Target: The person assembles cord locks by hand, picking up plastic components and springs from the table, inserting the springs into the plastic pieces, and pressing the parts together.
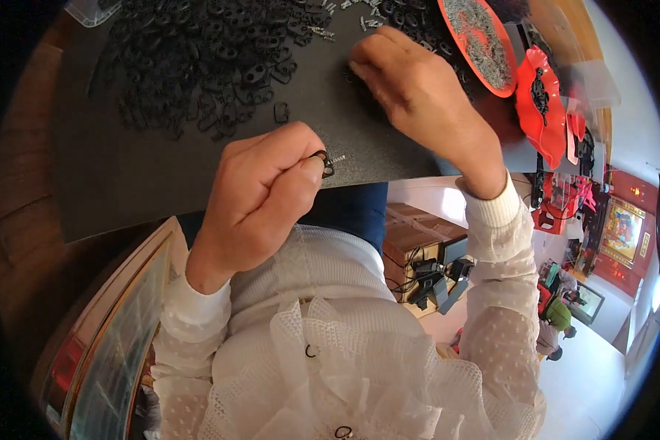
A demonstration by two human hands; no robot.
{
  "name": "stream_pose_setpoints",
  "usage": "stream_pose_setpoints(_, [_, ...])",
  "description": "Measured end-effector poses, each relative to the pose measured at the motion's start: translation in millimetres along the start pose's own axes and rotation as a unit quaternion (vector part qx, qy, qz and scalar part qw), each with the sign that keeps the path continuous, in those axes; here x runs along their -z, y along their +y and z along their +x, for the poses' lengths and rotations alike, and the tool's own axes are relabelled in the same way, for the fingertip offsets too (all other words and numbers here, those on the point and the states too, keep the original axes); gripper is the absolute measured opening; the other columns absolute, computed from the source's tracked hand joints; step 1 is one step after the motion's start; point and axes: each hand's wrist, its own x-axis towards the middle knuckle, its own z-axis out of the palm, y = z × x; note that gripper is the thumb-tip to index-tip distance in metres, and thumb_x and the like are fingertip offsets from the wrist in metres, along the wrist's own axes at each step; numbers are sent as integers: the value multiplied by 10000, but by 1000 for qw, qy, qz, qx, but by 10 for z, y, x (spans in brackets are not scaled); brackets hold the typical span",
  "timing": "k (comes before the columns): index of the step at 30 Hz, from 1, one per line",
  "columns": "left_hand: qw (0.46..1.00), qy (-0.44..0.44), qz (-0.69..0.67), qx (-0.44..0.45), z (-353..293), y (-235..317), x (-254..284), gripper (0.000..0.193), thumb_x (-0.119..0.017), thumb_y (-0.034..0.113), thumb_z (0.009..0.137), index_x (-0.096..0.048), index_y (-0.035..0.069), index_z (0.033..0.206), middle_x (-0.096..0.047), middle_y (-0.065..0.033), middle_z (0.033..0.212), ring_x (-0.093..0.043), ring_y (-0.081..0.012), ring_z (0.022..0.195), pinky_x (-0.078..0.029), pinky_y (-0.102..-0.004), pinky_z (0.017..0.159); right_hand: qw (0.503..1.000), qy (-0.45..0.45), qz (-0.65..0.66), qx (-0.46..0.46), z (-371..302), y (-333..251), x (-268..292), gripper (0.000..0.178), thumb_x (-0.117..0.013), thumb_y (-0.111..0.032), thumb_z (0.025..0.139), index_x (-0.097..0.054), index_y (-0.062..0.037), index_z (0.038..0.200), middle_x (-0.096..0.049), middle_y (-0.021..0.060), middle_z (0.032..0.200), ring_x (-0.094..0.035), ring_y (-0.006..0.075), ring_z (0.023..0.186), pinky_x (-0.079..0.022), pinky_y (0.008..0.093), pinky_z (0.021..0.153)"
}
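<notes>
My left hand (260, 198) is closed near the table's front edge, pinching a small black plastic loop-shaped piece (325, 164) between thumb and forefinger. A thin metal spring (337, 159) sticks out from that piece to the right. Farther off and to the right, my right hand (414, 84) hovers low over the table with its fingers drawn together. Whatever its fingertips hold, if anything, is hidden. A big heap of black plastic pieces (191, 59) covers the far left of the table, and one single black piece (281, 112) lies apart from it.
Loose springs (321, 33) lie beyond my hands on the dark table (125, 198). At the far right are an orange plate (507, 89) of small metal parts and a red wavy dish (529, 117) holding black bits. A cardboard box (411, 235) stands below the table. People (557, 315) are in the background.
</notes>
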Motion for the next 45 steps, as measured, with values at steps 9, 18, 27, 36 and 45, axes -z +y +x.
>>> stream_pose_setpoints(9, [1000, 6, 8, -29, 7, -43, 21, 70, -489, 22, 835, -506, -16, 779, -443, -61, 596, -410, -121, 520, -337, -281, 485, 999, 4, 40, -35, -225, 133, 134, 134, -561, -67, 839, -556, -17, 964, -549, 180, 897, -559, 383, 836, -461, 421, 694])
stream_pose_setpoints(18, [1000, 6, 9, -23, 2, -23, 7, 66, -492, 24, 838, -506, -14, 785, -440, -50, 600, -394, -106, 527, -333, -274, 483, 996, -4, 83, -31, -142, 26, 99, 142, -603, -68, 872, -561, 2, 988, -517, 124, 800, -540, 251, 690, -441, 310, 616])
stream_pose_setpoints(27, [1000, 23, 13, -11, -14, -19, -27, 67, -495, 19, 842, -511, -12, 785, -453, -67, 607, -412, -117, 524, -340, -278, 486, 996, -32, -71, 31, 440, -172, -168, 290, -578, -186, 877, -543, -88, 1148, -546, 126, 943, -602, 341, 762, -491, 411, 610])
stream_pose_setpoints(36, [999, 6, 33, -29, 17, 25, 23, 63, -491, 18, 827, -495, -19, 776, -452, -113, 625, -439, -217, 536, -362, -329, 514, 997, -52, -48, 30, 126, -378, -17, 432, -603, -56, 786, -552, -111, 1211, -518, 105, 866, -586, 307, 706, -474, 387, 559])
stream_pose_setpoints(45, [998, 11, 52, -45, 4, 38, 25, 70, -489, 17, 816, -474, -18, 757, -450, -125, 618, -451, -272, 527, -361, -351, 507, 994, -94, -56, 17, 125, -311, 29, 468, -588, -60, 759, -560, -153, 1217, -553, 124, 942, -619, 328, 757, -507, 415, 588])
